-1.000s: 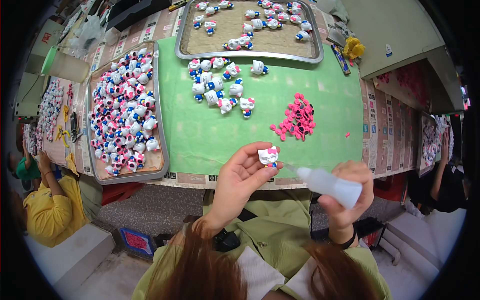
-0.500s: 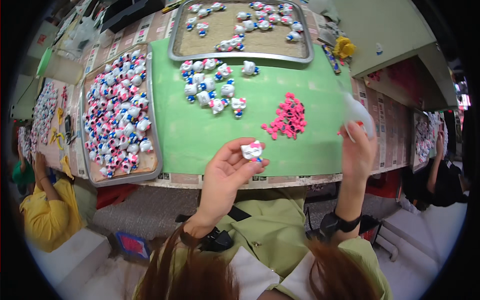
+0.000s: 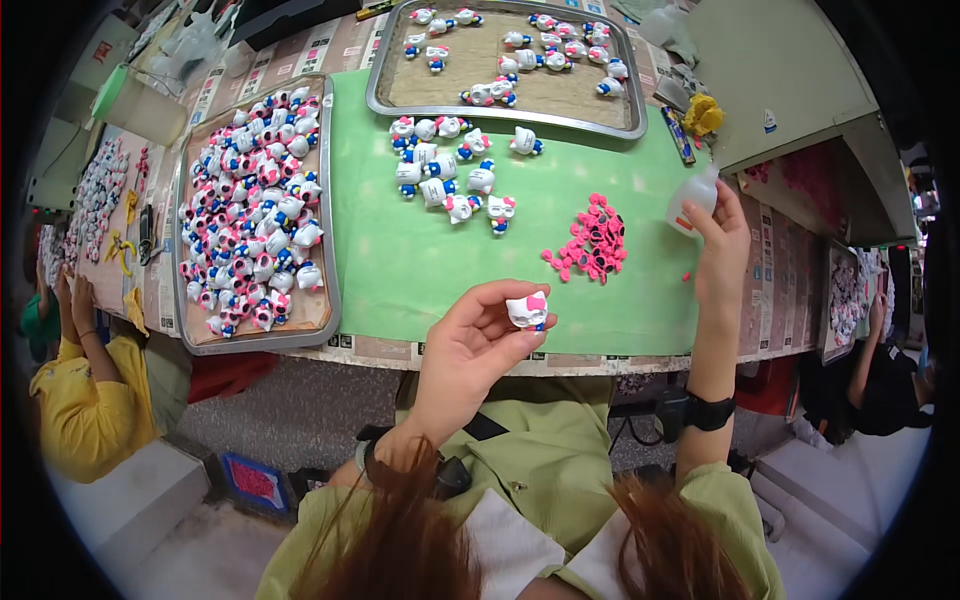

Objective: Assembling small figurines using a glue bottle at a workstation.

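Observation:
Between the thumb and fingers of my left hand (image 3: 478,345) is a small white cat figurine (image 3: 527,311) with a pink bow and a bit of blue below, held above the mat's near edge. My right hand (image 3: 722,232) grips a translucent white squeeze bottle (image 3: 694,200) over the right side of the green mat (image 3: 400,270). A heap of small pink pieces (image 3: 594,240), some with dark spots, lies on the mat between my hands. Beyond it to the left, several matching figurines (image 3: 438,190) lie in a loose group. One pink piece (image 3: 687,276) lies apart below the bottle.
A metal tray (image 3: 333,220) heaped with figurines stands at left. Another tray (image 3: 505,114) with scattered figurines lies at the far side. A yellow crumpled item (image 3: 704,114) sits beside a grey cabinet (image 3: 790,70). People work at both sides, one in a yellow shirt (image 3: 95,410).
My right hand has swung the bottle from a raised, blurred position to lower over the mat's right side. The left hand still holds the figurine, now turned slightly. The whole view has shifted a little.

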The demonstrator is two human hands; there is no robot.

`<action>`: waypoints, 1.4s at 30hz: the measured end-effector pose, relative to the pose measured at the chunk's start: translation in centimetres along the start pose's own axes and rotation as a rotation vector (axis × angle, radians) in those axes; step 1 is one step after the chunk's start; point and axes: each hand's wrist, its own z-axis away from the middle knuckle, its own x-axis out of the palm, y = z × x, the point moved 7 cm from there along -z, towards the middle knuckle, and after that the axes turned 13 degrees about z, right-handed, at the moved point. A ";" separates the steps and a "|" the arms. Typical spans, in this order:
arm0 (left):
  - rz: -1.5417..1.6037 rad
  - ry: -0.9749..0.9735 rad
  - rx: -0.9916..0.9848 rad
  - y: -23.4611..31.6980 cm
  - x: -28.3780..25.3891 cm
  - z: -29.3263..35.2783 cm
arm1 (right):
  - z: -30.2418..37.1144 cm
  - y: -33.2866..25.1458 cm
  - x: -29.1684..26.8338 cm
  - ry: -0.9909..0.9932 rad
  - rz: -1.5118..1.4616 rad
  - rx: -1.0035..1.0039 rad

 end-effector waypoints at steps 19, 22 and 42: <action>0.056 0.141 -0.155 -2.5 -1.8 -1.1 | 8.9 -1.0 5.2 -0.242 0.588 -0.242; 0.051 0.167 -0.133 -2.4 -2.4 -1.0 | 8.5 -2.0 5.5 -0.242 0.688 -0.419; 0.015 0.110 -0.185 -3.2 -2.2 -0.7 | 9.6 -2.3 8.0 -0.282 0.892 -0.863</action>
